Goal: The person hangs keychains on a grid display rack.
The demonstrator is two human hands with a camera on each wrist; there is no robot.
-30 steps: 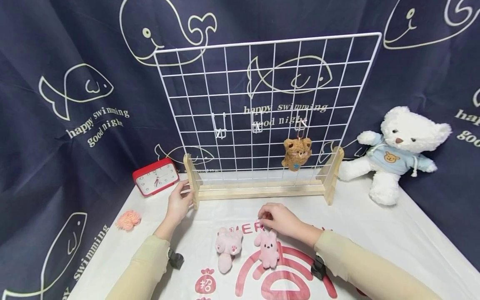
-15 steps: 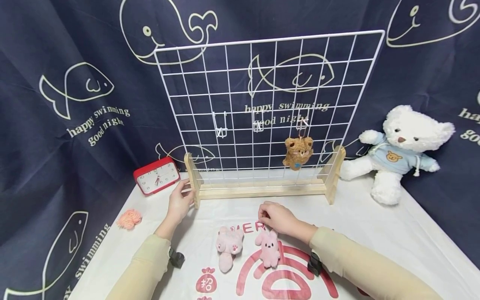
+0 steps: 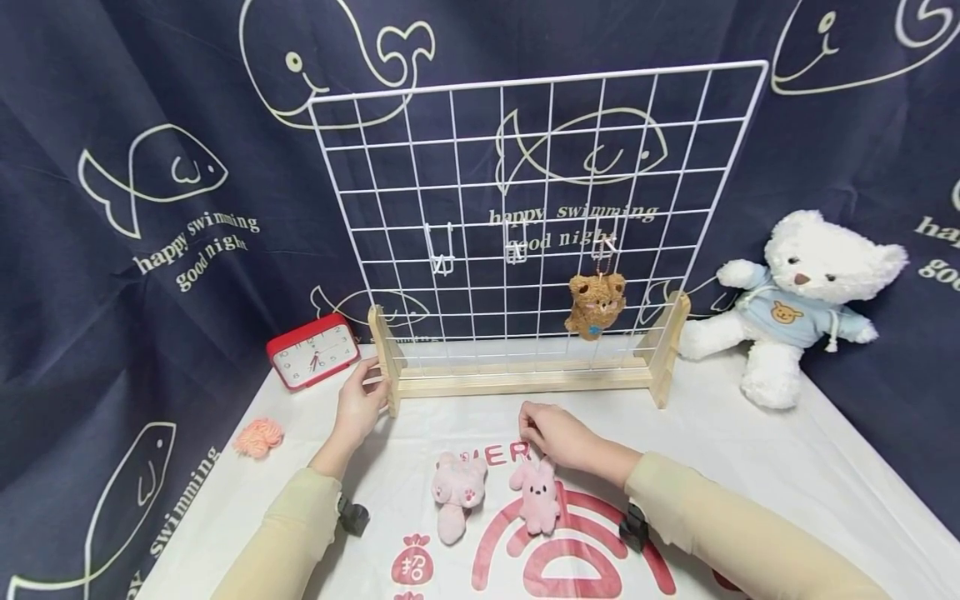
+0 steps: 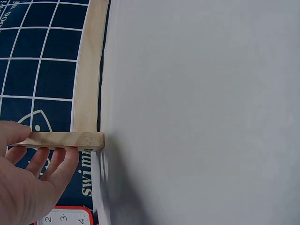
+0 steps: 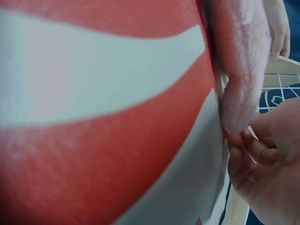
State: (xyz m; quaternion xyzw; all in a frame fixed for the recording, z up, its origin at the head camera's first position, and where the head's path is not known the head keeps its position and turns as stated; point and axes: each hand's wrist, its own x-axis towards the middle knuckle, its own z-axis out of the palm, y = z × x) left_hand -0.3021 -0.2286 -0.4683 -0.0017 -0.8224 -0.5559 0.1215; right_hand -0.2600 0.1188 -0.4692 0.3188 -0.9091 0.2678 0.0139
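My left hand (image 3: 358,406) grips the left wooden upright of the grid rack (image 3: 381,358); in the left wrist view the thumb lies on one face and the fingers on the other. On the white tablecloth lies a pink bunny plush keychain (image 3: 538,498), face up. My right hand (image 3: 562,437) is at its head end, thumb and fingertips pinching its top, where the small chain is mostly hidden by the fingers. Left of the bunny is a pale pink plush with paw prints (image 3: 457,493). A brown bear plush keychain (image 3: 596,306) hangs from the rack's right hook.
Two more white hooks, a left hook (image 3: 442,262) and a middle hook (image 3: 515,252), sit on the wire grid. A red clock (image 3: 313,353) and a peach yarn bundle (image 3: 259,438) are at the left. A white teddy bear (image 3: 798,292) sits at the right.
The right hand's fingers have drawn closer together at the bunny's top, and the chain seen between them earlier is now mostly covered. The left hand stays on the upright.
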